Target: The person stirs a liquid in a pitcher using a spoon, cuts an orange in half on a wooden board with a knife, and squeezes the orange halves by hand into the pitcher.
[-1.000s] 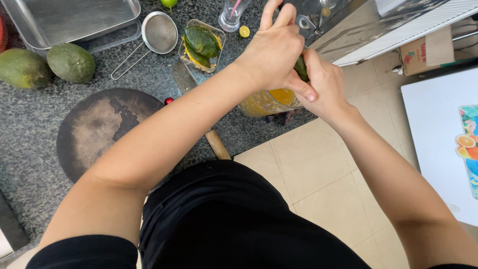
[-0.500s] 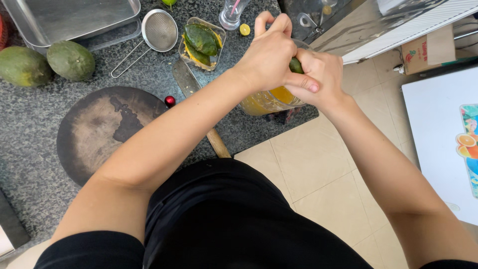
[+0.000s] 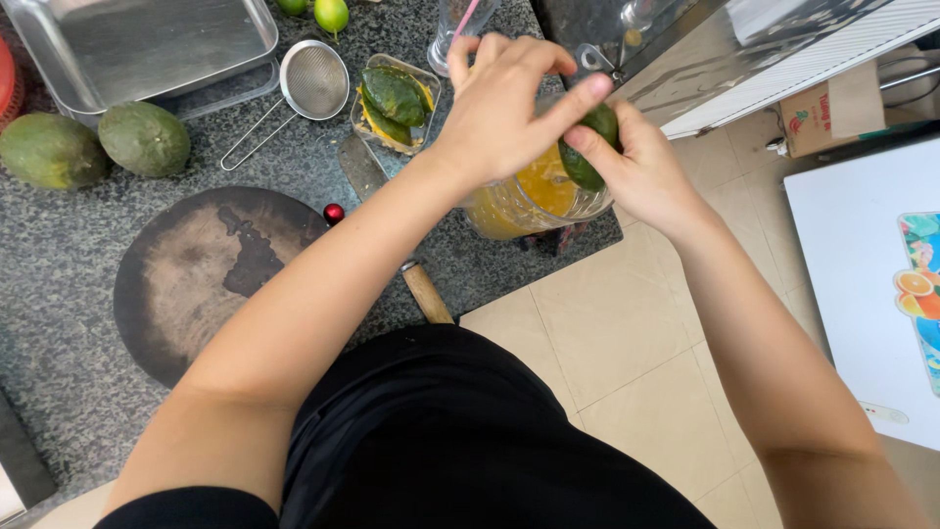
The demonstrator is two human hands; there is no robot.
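At the far left of the speckled stone bench (image 3: 59,294) lie two whole green fruits (image 3: 98,147), side by side and touching, below a steel tray (image 3: 137,44). Right of them sit a round dark cutting board (image 3: 211,279) and a small wire strainer (image 3: 311,80) with its handle slanting down-left. Next comes a clear tub of green peels (image 3: 394,103), with a knife (image 3: 392,225) running from it toward the bench edge, wooden handle nearest the person.

Past that, both hands meet over a clear jug of orange pulp (image 3: 534,196). The left hand (image 3: 509,113) comes in from the left, fingers curled, its thumb pressed on the upper end of a dark green fruit piece (image 3: 590,147). The right hand (image 3: 641,171) cups that piece from the right and below, fingers closed round it. The piece hangs directly above the jug's right rim, its long axis tilted from upper right to lower left, so the jug lies straight beneath both hands. Further right are tiled floor and a white board (image 3: 862,284).
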